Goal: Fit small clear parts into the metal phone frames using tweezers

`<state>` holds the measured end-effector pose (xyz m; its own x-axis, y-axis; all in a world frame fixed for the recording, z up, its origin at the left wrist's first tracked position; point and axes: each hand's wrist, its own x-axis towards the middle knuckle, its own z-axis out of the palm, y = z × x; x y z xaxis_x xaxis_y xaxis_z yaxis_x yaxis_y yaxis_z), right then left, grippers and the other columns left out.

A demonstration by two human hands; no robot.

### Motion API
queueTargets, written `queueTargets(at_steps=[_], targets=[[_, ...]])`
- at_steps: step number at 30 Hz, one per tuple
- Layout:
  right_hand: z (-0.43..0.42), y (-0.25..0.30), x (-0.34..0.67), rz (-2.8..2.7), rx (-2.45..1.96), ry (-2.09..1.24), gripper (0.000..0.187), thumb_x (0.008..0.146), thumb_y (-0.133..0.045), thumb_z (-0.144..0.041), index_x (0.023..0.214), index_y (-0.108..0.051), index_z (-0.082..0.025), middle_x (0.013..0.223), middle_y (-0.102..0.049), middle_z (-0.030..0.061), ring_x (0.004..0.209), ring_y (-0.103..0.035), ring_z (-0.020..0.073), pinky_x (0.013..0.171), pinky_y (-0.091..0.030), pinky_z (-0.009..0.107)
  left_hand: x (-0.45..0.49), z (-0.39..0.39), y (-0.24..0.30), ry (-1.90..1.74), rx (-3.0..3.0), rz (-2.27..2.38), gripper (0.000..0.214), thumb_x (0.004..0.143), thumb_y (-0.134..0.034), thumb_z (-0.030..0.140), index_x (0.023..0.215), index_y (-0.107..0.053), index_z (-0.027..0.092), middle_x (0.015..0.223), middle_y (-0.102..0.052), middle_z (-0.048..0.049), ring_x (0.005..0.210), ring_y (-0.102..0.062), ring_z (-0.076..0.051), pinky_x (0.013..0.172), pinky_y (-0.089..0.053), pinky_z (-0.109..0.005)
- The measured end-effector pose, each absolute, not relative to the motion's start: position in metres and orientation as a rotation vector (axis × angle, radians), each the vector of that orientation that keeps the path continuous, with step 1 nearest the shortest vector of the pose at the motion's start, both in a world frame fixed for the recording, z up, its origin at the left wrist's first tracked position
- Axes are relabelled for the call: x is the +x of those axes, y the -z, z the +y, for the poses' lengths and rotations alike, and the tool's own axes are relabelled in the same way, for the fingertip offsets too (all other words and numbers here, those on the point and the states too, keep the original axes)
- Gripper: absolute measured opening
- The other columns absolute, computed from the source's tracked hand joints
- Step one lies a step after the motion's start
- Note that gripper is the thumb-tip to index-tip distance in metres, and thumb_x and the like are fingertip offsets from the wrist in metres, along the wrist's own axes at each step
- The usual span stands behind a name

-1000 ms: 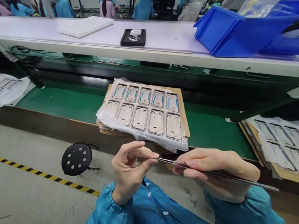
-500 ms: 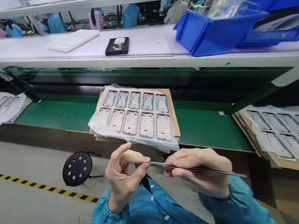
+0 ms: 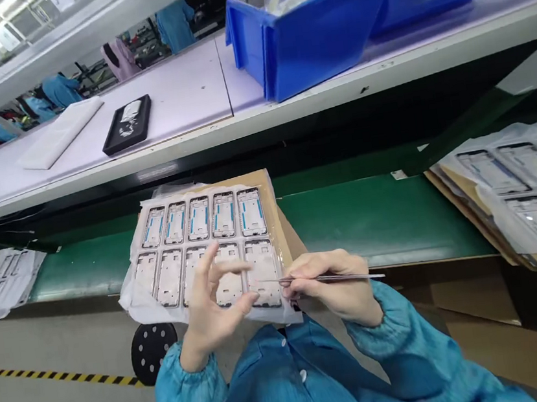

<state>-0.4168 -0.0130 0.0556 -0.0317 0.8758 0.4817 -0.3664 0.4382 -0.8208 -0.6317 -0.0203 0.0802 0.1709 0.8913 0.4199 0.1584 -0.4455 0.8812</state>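
Note:
Metal tweezers (image 3: 341, 277) lie in my right hand (image 3: 330, 281), their thin tips pointing left toward my other hand. My left hand (image 3: 215, 305) is open, with thumb and forefinger apart around the tweezer tips and touching nothing I can see. Beneath both hands is a white plastic tray (image 3: 137, 302) holding two rows of phone frames. In the far row, each phone frame (image 3: 251, 213) carries blue strips. The near-row phone frame (image 3: 261, 264) at the right end shows no blue strips, and my left hand partly covers its neighbours.
Cardboard (image 3: 271, 194) lies under the tray on the green bench (image 3: 349, 223). More trays of frames sit at the left (image 3: 1, 279) and right (image 3: 535, 181). On the shelf above are blue bins (image 3: 307, 39), a black tray (image 3: 114, 141) and a white slab (image 3: 59, 135). A round stool (image 3: 152, 352) stands below.
My left thumb and forefinger have come off the tweezer tips and spread apart. The view has turned and moved closer to the bench, and both hands now show in front of the tray.

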Motion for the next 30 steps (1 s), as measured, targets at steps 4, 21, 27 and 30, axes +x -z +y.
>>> queueTargets(at_steps=[4, 21, 27, 30], targets=[[0.076, -0.019, -0.376, -1.290, -0.799, -0.965, 0.012, 0.083, -0.080, -0.024, 0.072, -0.077, -0.021, 0.070, -0.078, 0.0047, 0.062, -0.075, 0.0209, 0.054, -0.064, 0.032, -0.617, 0.075, -0.050, -1.178, 1.676, 1.396, 0.051, 0.092, -0.067, 0.029, 0.140, -0.051, 0.025, 0.137, -0.061, -0.0135, 0.130, -0.056, -0.028, 0.110, -0.045, -0.047], [0.256, 0.100, -0.389, -1.514, -0.997, -1.270, 0.035, 0.081, -0.077, -0.053, 0.074, -0.072, -0.019, 0.076, -0.078, 0.0055, 0.059, -0.069, 0.0188, 0.060, -0.058, 0.032, -0.585, 0.194, 0.076, -0.686, 2.137, 1.731, 0.039, 0.096, -0.053, 0.030, 0.132, -0.057, 0.016, 0.154, -0.045, -0.0179, 0.148, -0.033, -0.034, 0.122, -0.026, -0.055], [0.257, 0.104, -0.388, -1.568, -0.989, -1.223, 0.032, 0.083, -0.077, -0.050, 0.074, -0.072, -0.020, 0.073, -0.077, 0.0043, 0.057, -0.067, 0.0181, 0.061, -0.057, 0.032, -0.582, 0.193, 0.077, -0.648, 2.136, 1.740, 0.038, 0.096, -0.053, 0.030, 0.132, -0.058, 0.020, 0.156, -0.042, -0.0153, 0.148, -0.032, -0.035, 0.121, -0.025, -0.057], [0.256, 0.104, -0.389, -1.558, -0.980, -1.229, 0.030, 0.083, -0.077, -0.048, 0.076, -0.073, -0.020, 0.074, -0.077, 0.0048, 0.058, -0.068, 0.0186, 0.060, -0.058, 0.032, -0.581, 0.192, 0.077, -0.603, 2.166, 1.752, 0.039, 0.096, -0.051, 0.029, 0.133, -0.059, 0.020, 0.158, -0.040, -0.0165, 0.149, -0.030, -0.037, 0.120, -0.025, -0.059]])
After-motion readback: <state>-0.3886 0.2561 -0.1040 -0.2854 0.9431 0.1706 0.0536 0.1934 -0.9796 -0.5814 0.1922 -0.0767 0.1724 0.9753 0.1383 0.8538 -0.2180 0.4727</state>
